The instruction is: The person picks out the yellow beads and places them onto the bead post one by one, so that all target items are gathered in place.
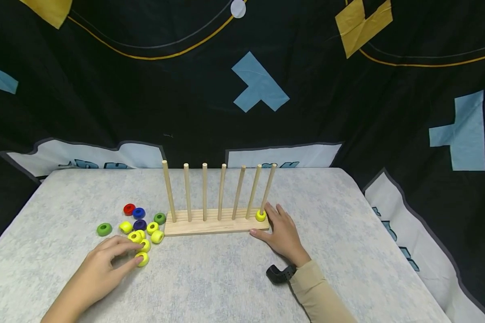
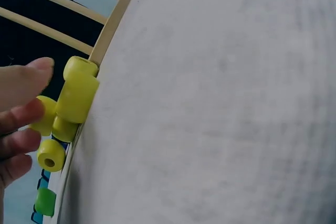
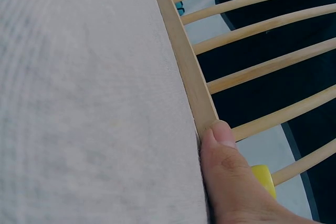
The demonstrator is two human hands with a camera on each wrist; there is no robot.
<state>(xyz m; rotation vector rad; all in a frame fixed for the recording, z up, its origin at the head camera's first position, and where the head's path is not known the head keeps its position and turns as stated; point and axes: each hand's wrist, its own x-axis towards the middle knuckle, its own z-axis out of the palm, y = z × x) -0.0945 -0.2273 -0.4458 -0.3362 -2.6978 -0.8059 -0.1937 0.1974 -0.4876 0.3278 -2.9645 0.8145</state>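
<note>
A wooden peg stand (image 1: 216, 228) with several upright pegs lies in front of me. One yellow bead (image 1: 260, 216) sits at the foot of its rightmost peg. My right hand (image 1: 284, 234) holds the stand's right end, thumb along the front edge and fingers toward the back; the thumb also shows on the base (image 3: 191, 85) in the right wrist view. To the left, my left hand (image 1: 105, 264) reaches over a cluster of yellow beads (image 1: 157, 237). Its thumb and forefinger are apart beside the nearest yellow bead (image 1: 143, 259); the wrist view shows yellow beads (image 2: 77, 98) past the fingertips.
Behind the yellow beads lie a red bead (image 1: 129, 209), a blue bead (image 1: 138, 213) and a dark purple bead (image 1: 139, 224). One green bead (image 1: 159, 218) is by the stand, another farther left. A pale cloth covers the table (image 1: 210, 278); a black decorated curtain (image 1: 186, 98) hangs behind.
</note>
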